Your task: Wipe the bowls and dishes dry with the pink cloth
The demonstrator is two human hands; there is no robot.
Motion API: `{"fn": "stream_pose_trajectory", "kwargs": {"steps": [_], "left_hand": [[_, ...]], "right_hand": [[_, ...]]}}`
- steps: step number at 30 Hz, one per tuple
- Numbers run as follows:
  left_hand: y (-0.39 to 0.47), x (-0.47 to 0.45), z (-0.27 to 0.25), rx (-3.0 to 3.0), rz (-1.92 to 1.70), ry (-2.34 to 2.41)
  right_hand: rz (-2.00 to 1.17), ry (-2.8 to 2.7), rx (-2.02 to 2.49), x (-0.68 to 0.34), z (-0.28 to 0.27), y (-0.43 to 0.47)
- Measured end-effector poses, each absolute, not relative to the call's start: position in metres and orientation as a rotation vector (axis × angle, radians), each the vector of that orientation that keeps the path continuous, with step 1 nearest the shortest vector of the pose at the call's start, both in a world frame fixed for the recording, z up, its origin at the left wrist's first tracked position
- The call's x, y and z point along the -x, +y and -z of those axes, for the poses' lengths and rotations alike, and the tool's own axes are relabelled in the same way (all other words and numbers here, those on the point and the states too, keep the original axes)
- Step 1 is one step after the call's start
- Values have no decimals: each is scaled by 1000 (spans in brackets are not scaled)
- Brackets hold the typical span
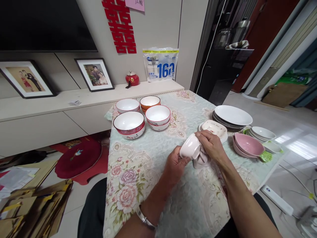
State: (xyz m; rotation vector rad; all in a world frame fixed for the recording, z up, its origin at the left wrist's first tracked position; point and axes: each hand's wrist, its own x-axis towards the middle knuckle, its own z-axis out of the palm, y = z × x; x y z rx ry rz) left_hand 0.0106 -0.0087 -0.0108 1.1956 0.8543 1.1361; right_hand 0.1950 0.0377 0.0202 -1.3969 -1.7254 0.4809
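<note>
A small white bowl (190,147) is tilted on its side above the middle of the table. My left hand (176,161) grips its lower left rim, thumb and fingers closed on it. On the bowl's right side, my right hand (210,144) presses a pale pinkish cloth (202,159) against it, fingers bent over the edge and partly hidden. The cloth hangs down near the tabletop. Just behind my right hand sits a cream dish with printed letters (214,127), stacked on another pale dish.
Several white bowls with coloured rims (129,121) stand in stacks at the back left. To the right are stacked plates (233,115), pink leaf-shaped bowls (249,145) and small white-and-green dishes (262,132). A flowered tablecloth (138,155) covers the table.
</note>
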Motion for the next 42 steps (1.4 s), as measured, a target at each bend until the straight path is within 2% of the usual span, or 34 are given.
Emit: {"fn": "stream_pose_trajectory", "kwargs": {"steps": [6, 12, 20, 23, 28, 37, 42], "left_hand": [[-14, -6, 3, -1346, -1192, 935], [-12, -4, -2, -1307, -1256, 920], [-15, -3, -5, -1389, -1125, 976], [-14, -4, -6, -1350, -1178, 930], [-12, -3, -8, -1286, -1239, 913], [-12, -3, -4, -1353, -1124, 933], [-10, -1, -6, -1303, -1186, 861]], "right_hand": [[-245, -1836, 1224, -167, -41, 16], [-204, -2111, 911, -142, -53, -1], [-140, -1767, 1235, -173, -34, 24], [-114, -1874, 1135, -160, -43, 10], [-248, -2161, 896, -135, -58, -11], [-132, -1754, 1217, -170, -34, 25], [-107, -1954, 1026, -149, -44, 4]]}}
